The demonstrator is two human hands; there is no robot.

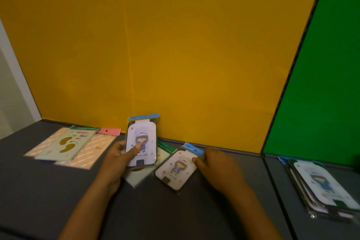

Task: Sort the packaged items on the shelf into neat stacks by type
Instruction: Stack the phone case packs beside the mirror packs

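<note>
The left hand (116,154) holds a white packet with a cartoon child (141,142) on it. The packet is lifted off the dark shelf (155,210) and stands almost upright in front of the yellow wall (155,45). The thumb presses on the front of it and the other fingers curl round behind, so the left hand grips this packet.

Just to the right of the held packet, a second cartoon packet (175,169) lies flat and tilted on the shelf. The right hand (216,167) touches its top right edge, near its blue tag. The fingers are bent over that edge, but I cannot tell if they grip it or only rest on it.

Under and behind the held packet lies a pale green packet (140,177), partly hidden.

To the left of the held packet, well apart, a green packet with gold footprints (68,145) lies on top of pink striped packets (93,152). A pink tag (109,131) peeks out by the wall there.

Far to the right of the held packet, past a dark divider line and below the green wall (321,84), a stack of cartoon packets (321,187) lies on the shelf.
</note>
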